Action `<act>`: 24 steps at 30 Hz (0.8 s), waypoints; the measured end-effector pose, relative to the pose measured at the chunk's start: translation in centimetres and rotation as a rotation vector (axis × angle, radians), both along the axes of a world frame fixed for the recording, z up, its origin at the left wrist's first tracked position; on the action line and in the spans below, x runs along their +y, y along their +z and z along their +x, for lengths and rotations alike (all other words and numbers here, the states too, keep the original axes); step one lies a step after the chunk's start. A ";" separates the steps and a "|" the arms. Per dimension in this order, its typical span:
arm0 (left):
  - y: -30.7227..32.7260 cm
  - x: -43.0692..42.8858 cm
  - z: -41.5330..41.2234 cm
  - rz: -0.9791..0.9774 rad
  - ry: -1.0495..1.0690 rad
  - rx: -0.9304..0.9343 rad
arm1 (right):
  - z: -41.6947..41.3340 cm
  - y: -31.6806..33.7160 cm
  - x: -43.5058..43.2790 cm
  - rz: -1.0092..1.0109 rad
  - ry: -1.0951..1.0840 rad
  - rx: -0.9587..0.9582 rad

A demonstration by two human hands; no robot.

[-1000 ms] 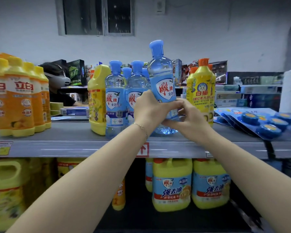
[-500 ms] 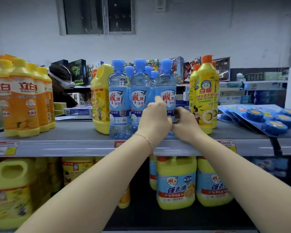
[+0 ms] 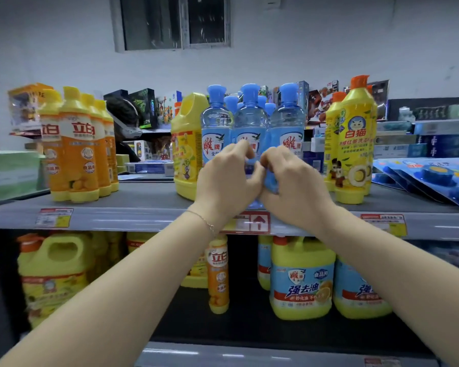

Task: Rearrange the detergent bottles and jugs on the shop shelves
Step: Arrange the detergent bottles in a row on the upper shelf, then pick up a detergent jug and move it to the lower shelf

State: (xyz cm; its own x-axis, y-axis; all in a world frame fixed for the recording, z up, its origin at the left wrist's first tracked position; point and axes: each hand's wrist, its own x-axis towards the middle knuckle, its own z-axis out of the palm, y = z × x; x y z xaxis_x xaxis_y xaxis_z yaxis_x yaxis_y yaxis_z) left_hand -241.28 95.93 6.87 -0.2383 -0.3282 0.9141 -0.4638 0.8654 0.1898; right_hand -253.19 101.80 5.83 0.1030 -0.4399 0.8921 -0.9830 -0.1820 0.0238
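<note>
left hand (image 3: 228, 181) curled, grip unclear | right hand (image 3: 294, 186) grips blue bottle (image 3: 289, 123) | on shelf (image 3: 143, 213)

Upper shelf (image 3: 143, 202), grey, left to right: orange bottles (image 3: 77, 144) in a tight group, one yellow jug (image 3: 187, 147), blue-capped bottles (image 3: 215, 128) clustered just beside it, orange-capped yellow bottles (image 3: 355, 139), overlapping blue blister packs (image 3: 435, 178). Lower shelf (image 3: 249, 329): yellow jugs (image 3: 53, 276) left, lone orange bottle (image 3: 217, 274) centre, blue-labelled jugs (image 3: 301, 279) right.

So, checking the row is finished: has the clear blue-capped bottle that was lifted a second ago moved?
Yes. The blue-capped bottle came down: its cap, earlier above the neighbouring blue caps, is now level with them, at the row's right end.
</note>
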 end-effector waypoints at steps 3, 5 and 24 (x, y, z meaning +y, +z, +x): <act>-0.1 -1.3 3.6 0.002 0.063 0.038 | 3.3 0.2 -1.0 0.070 0.092 -0.008; -0.1 -2.7 6.2 0.048 0.047 0.071 | 5.3 0.3 -1.9 0.111 0.131 -0.035; 3.5 -18.9 10.0 1.039 -0.264 0.141 | 15.0 -1.1 -9.4 0.465 -0.029 -0.210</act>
